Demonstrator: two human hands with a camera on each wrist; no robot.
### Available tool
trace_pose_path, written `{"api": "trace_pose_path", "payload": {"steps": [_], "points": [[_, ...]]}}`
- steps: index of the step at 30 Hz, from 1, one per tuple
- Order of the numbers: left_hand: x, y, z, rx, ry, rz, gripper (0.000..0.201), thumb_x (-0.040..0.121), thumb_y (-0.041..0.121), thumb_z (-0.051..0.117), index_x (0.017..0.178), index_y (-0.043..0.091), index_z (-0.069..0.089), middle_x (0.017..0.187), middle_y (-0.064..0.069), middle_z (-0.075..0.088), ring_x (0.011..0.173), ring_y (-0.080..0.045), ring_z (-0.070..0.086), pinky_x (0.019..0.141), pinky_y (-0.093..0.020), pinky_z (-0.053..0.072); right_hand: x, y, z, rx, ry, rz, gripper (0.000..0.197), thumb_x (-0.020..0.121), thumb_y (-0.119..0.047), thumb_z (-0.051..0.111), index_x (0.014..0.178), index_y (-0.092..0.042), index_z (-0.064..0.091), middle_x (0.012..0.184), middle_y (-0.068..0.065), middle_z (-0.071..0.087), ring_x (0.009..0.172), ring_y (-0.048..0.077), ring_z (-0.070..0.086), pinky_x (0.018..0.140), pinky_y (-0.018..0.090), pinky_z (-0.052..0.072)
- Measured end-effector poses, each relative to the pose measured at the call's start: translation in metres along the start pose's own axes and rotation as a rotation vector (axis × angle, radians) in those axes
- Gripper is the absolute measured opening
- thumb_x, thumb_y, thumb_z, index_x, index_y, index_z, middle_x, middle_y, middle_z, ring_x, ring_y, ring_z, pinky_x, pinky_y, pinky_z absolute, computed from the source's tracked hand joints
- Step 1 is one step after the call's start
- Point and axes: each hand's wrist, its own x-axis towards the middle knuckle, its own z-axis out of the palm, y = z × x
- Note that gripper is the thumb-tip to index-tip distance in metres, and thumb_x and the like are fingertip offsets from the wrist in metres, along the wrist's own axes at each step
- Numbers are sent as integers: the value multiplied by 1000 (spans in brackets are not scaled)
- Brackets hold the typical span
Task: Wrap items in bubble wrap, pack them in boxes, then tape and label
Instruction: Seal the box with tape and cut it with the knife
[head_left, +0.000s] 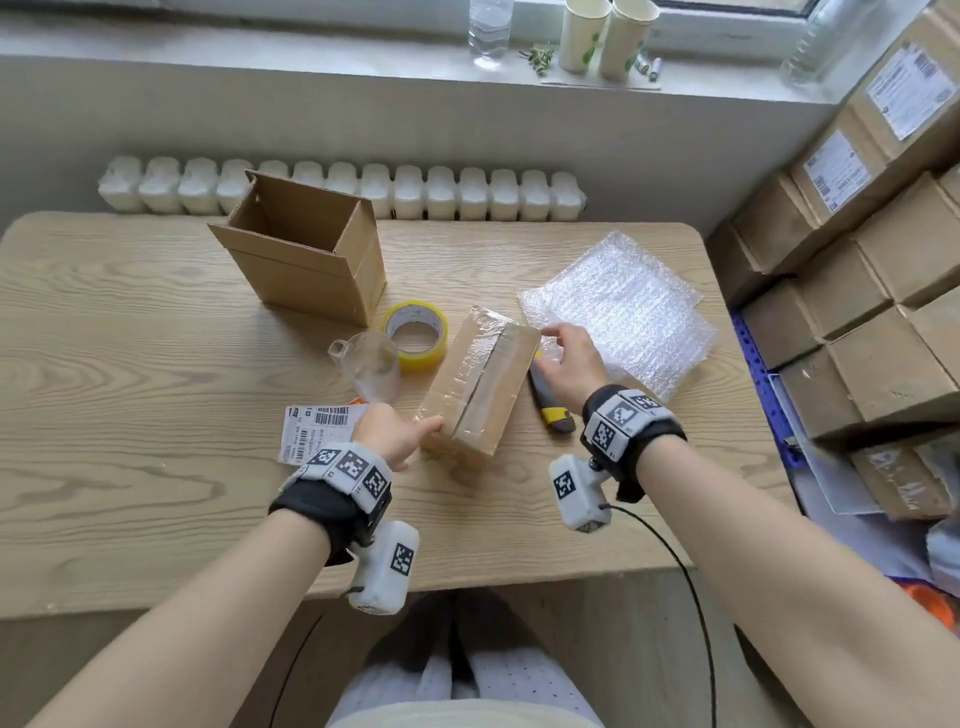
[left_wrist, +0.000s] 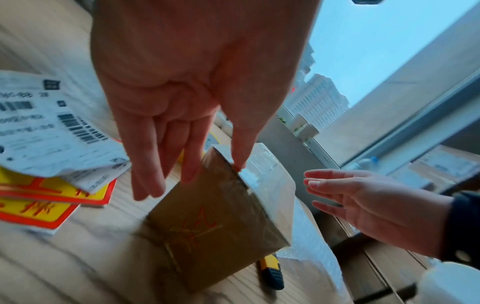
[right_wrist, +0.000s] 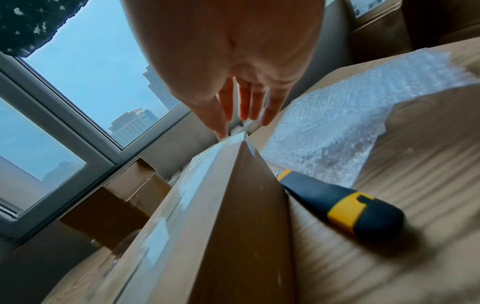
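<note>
Hands are seen from the head view at either end of a taped box (head_left: 480, 382), which lies flat on the table (head_left: 156, 364). The left hand (head_left: 387, 434) is laid against the near end with fingers straight, gripping nothing. The right hand (head_left: 569, 358) is held at the far right corner, fingers extended and spread. An open box (head_left: 306, 249) stands upright toward the back, well apart. A tape roll (head_left: 418, 332) and a clear cup (head_left: 369, 364) are set just left of the taped box. Bubble wrap (head_left: 623, 312) is spread to the right, a knife (head_left: 550, 400) lies beside the box, and labels (head_left: 317, 431) are piled by the left wrist.

From the left wrist, straight fingers (left_wrist: 148, 164) are shown reaching down to the box's upper edge; the thumb tip touches that edge. The right hand is seen flat and apart from the box.

From the right wrist, fingers (right_wrist: 244, 105) are seen straight, the thumb tip touching the far top corner of the box; the knife lies alongside.
</note>
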Motion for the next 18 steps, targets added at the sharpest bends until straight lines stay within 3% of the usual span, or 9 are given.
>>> {"api": "trace_pose_path", "payload": {"steps": [4,7,10,12,15,18], "points": [[-5,-2,7,-314,-112,-109,25,85,23,69,85,-2,63,94,-21,64,74,-24,65,70,-37,59,29,-8,0,-5,-178,-17,45,93,-11,52,137,-11,42,143,6,44,130,20,42,104,25,31],[-13,0,8,-426,-127,-141,25,91,12,61,106,-7,58,110,-23,61,72,-24,65,63,-32,60,39,-11,-2,-125,-250,-60,42,94,-8,49,135,-6,46,137,11,51,125,24,47,103,28,34],[-20,1,7,-528,-124,-133,10,93,-2,52,102,-3,54,105,-16,58,78,-23,60,69,-32,58,40,-6,-7,-126,-256,-47,35,92,-5,50,126,6,51,126,21,57,116,32,53,101,38,39],[-21,0,7,-556,-101,-128,29,92,-4,51,121,0,52,95,-9,60,83,-27,61,80,-38,56,36,1,-9,-81,-268,-24,34,91,-2,51,123,9,53,121,25,58,110,35,55,98,44,42],[-21,0,5,-538,-139,-99,46,91,-5,52,135,9,47,101,-5,65,90,-26,64,88,-42,52,23,13,-13,35,-293,25,42,87,3,54,129,-3,53,112,17,59,106,28,56,97,39,46],[-20,2,7,-583,-170,-87,68,87,-8,56,144,23,34,107,-6,64,93,-24,62,88,-39,50,11,30,-17,154,-271,69,44,81,5,62,122,-10,58,105,11,56,107,26,57,91,35,49]]}}
